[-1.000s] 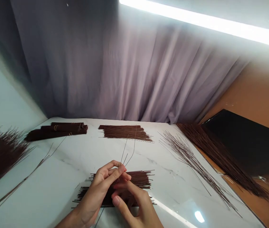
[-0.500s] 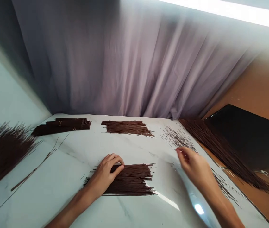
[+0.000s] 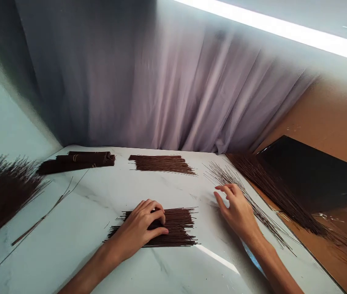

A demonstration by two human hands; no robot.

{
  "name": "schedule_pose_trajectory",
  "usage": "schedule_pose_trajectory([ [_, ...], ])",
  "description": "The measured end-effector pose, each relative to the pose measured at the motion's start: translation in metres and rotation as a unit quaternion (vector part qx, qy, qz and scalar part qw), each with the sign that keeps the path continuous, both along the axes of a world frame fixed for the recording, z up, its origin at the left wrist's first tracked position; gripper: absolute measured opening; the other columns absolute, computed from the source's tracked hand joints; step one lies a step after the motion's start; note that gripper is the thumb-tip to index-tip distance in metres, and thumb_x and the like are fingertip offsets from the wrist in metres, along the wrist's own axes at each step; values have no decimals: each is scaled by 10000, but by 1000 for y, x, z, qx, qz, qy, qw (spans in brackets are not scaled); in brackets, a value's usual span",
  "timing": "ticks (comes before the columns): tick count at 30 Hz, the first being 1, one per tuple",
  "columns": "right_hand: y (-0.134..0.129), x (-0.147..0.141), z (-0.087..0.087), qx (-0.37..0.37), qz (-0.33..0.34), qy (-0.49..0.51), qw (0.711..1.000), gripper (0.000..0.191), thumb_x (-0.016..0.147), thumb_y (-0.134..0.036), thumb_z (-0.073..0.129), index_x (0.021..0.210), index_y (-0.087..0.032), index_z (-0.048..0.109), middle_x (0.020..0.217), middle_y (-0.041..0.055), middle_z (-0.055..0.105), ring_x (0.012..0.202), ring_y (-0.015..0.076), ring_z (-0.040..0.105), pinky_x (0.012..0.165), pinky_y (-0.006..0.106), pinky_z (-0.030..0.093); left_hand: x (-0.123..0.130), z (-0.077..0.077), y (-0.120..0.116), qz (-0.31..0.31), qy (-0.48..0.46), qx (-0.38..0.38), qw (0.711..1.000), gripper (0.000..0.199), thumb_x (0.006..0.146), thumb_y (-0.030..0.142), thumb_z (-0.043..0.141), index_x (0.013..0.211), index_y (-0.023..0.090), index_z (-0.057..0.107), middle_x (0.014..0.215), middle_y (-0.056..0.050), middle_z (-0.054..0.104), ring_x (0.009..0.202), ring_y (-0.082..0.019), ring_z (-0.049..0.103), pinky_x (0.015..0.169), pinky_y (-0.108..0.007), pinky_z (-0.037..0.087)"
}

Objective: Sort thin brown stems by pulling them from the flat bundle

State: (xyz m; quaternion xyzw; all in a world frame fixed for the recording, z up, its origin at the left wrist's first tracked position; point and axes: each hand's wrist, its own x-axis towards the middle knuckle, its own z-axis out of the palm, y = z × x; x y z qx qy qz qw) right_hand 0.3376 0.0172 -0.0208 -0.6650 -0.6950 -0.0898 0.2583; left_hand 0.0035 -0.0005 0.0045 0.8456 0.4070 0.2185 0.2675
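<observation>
My left hand (image 3: 144, 224) rests on a flat layer of thin dark brown sticks (image 3: 179, 226) that look like incense sticks, near the front middle of the table. Its fingers are bent and its thumb is apart from them, touching the sticks. Above the tabletop to the right, my right hand (image 3: 233, 206) is open, with thumb and fingers spread and nothing visible between them. Just beyond and beside it lies a loose, scattered strip of the same sticks (image 3: 261, 214), partly covered by the hand.
Another flat layer of sticks (image 3: 163, 164) lies at the back. Tied bundles (image 3: 84, 160) are at the back left, a large pile (image 3: 5, 196) at far left, with a few stray sticks (image 3: 49, 212) beside it. A long pile (image 3: 277, 196) borders a black sheet (image 3: 311, 175) at right.
My right hand has moved slightly left and opened from a closed pinch. My left thumb and fingers have parted and shifted a little right over the sticks. The view has tilted slightly.
</observation>
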Motion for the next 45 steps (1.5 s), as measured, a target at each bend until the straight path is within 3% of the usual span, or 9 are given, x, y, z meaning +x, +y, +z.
schedule_pose_trajectory([
  [6,11,-55,0,-1,126,31,992,246,1033,-344,434,1087,-206,631,1054,84,603,828,196,619,683,308,481,5,-5,-4,-63,54,105,991,118,1008,140,559,948,211,632,999,-35,678,946,-232,622,882,-387,489],
  [11,71,-79,-1,-6,152,-3,988,187,1018,-245,460,1036,-190,638,1040,85,618,926,210,611,781,320,502,11,-12,-10,-55,136,219,965,178,1004,77,470,982,177,616,975,-85,679,917,-284,645,867,-450,497],
  [16,140,-96,-4,-15,159,-52,986,189,1002,-254,580,1158,-165,638,1163,82,646,1062,220,625,902,395,539,5,-7,-10,-1,72,165,984,218,1063,121,369,1019,227,555,980,-33,617,846,-217,652,806,-371,497],
  [21,164,-107,-11,-25,150,-116,982,295,992,-343,625,1236,-177,622,1249,84,641,1049,217,659,894,427,571,2,-3,-5,62,-38,79,994,227,1067,140,304,1045,268,490,1019,11,554,779,-182,624,714,-371,485],
  [30,155,-98,-15,16,177,-179,968,262,986,-337,635,1181,-163,640,1199,75,656,1036,212,658,900,425,560,6,6,-4,94,-131,-66,985,227,1072,193,407,905,256,546,919,38,596,818,-156,596,755,-291,414],
  [34,149,-89,-13,71,191,-160,966,121,999,-176,544,1029,-130,652,1029,87,684,936,213,649,839,379,537,8,4,-6,127,-156,-88,976,241,1065,217,417,869,245,555,881,34,612,792,-157,568,736,-275,392],
  [38,140,-89,1,151,219,-108,958,241,991,-81,390,1053,-137,616,1019,143,684,915,250,632,814,375,504,8,-2,-3,134,-171,-89,972,231,1048,227,442,854,235,568,871,27,615,788,-159,554,747,-275,384],
  [42,97,-99,25,210,238,-41,948,144,1018,-147,417,1104,-160,532,1005,123,650,908,231,624,816,351,507,4,-4,4,171,-225,-113,953,239,1036,295,453,847,220,578,819,11,620,697,-151,500,669,-273,380],
  [45,41,-111,29,200,241,16,950,61,1019,-157,453,1055,-183,495,832,38,565,720,169,573,688,287,494,1,-4,9,172,-296,-179,923,200,1030,361,461,967,217,583,809,6,652,593,-125,403,558,-255,335],
])
